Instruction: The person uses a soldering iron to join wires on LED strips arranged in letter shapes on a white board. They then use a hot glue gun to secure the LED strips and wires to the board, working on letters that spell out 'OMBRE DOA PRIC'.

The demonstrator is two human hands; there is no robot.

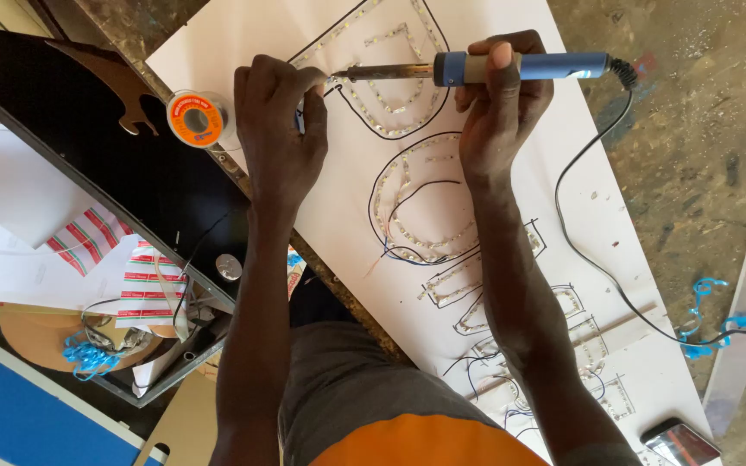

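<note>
nearest to me i see my orange and grey clothing at the bottom edge, with both forearms extending up over a white sign board (597, 216) that lies on a speckled worktop. a phone (678, 442) rests on the board's near right corner. along the board run outlined letter shapes filled with led strips (407, 185), with thin dark and red wires crossing the round outline between my arms. to my left, a black panel (88, 138) carries a spool of solder wire (194, 119) with an orange label, just beside my left hand. my left hand (280, 129) is curled closed, fingertips pinched at the board near the iron's tip; i cannot tell what it pinches. my right hand (501, 108) is wrapped around the blue handle of a soldering iron (477, 69), held roughly level, its metal tip pointing left and meeting the left fingertips over the far letter outline. the iron's black cord (589, 259) loops off to the right, across the board to the floor.
</note>
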